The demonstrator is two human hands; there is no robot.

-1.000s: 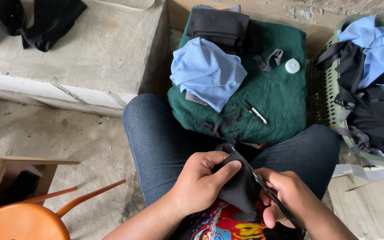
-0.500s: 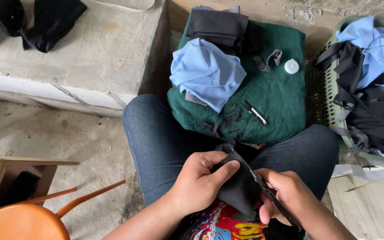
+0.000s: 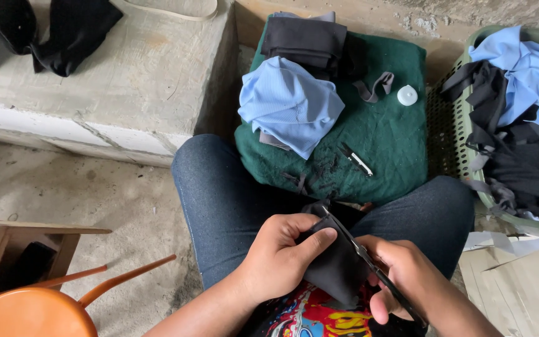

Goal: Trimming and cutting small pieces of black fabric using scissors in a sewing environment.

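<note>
**Dark cloth pinched over the lap, blades laid against it**

While the person sits with both knees in blue denim jeans (image 3: 226, 206), the left hand (image 3: 279, 256) pinches a small piece of soft black fabric (image 3: 335, 268) above the lap, thumb on top and fingers curled beneath. Grip here is closed on the cloth, seemingly to keep its edge taut. Right hand (image 3: 407, 281) is closed round the handles of slim black scissors (image 3: 350, 243), blades pointing up and away along the fabric's upper edge, touching it.

Fabric looks limp, matte, folded over itself; no seam or print legible.

Just ahead of the knees lies a dark green cloth-covered cushion (image 3: 388, 140) carrying a crumpled light blue ribbed garment (image 3: 291, 103), a folded black garment (image 3: 304, 40), a small white round cap (image 3: 407, 95) and short black offcuts. A pale green plastic basket (image 3: 444, 125) of blue and black clothes stands at right, within reach. An orange wooden chair (image 3: 38, 309) sits at lower left.
</note>
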